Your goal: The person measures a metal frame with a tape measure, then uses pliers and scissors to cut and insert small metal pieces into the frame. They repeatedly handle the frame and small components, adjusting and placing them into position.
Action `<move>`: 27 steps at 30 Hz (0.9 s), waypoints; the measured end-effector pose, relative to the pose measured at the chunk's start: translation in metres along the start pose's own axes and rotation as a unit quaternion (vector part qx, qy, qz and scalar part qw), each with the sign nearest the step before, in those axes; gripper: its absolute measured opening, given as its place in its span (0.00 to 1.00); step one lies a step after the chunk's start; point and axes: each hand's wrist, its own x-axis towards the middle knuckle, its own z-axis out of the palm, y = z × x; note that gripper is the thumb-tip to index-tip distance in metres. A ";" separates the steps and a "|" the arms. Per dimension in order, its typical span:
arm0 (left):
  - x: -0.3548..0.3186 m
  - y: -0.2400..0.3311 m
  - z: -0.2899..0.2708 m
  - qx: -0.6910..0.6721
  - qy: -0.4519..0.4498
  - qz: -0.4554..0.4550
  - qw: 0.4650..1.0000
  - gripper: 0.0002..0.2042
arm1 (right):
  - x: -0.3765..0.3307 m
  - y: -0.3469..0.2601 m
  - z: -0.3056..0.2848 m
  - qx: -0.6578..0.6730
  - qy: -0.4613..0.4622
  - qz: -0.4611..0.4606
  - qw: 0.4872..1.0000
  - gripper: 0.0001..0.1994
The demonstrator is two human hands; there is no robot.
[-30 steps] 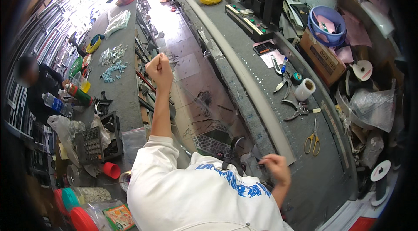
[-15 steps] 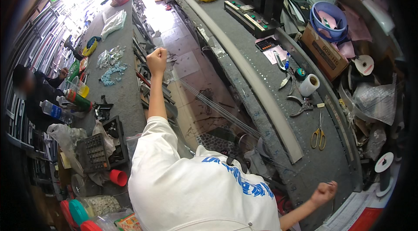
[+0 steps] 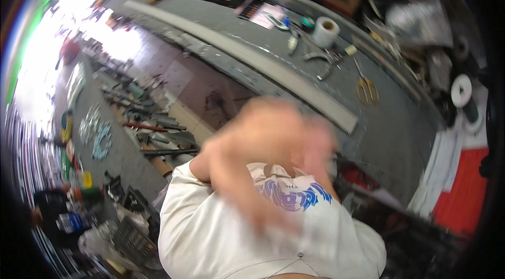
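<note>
Overlapping in front of the white shirt [image 3: 210, 231], the hands [image 3: 271, 126] are badly blurred, and I can't fairly tell whether the fingers are spread, curled or gripping anything; nor can I sort one hand cleanly from the other. No held piece can be made out between them.

The nearest workpiece is the pale strip [image 3: 242, 54], lying flat along the right bench [image 3: 384, 142], close to its aisle side. Its near end lies beyond the hands and to their right, and looks apart from them.

Good handling here, I'd judge, means a slower pass at chest height, with the hands kept apart enough not to knock each other and anything thin held clear of the shirt. The elbows should stay in over the aisle, since bars [image 3: 179, 151] crowd the left bench [image 3: 129, 150] and a stray swing right could nudge the strip. The scissors [image 3: 361, 76], pliers [image 3: 330, 59] and white roll [image 3: 323, 38] lie past the strip, so reaching for them calls for lifting the forearm over it.
</note>
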 end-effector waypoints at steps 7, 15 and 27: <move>-0.007 0.028 0.048 -0.489 0.077 0.169 0.853 0.11 | -0.014 -0.058 -0.004 -0.103 -0.054 -0.175 0.978 0.15; -0.027 0.025 0.073 -0.533 0.134 0.182 0.815 0.13 | -0.026 -0.028 -0.001 -0.034 -0.039 -0.172 0.984 0.12; -0.027 0.015 0.079 -0.493 0.170 0.188 0.832 0.06 | -0.028 -0.042 -0.004 -0.071 -0.008 -0.196 0.978 0.15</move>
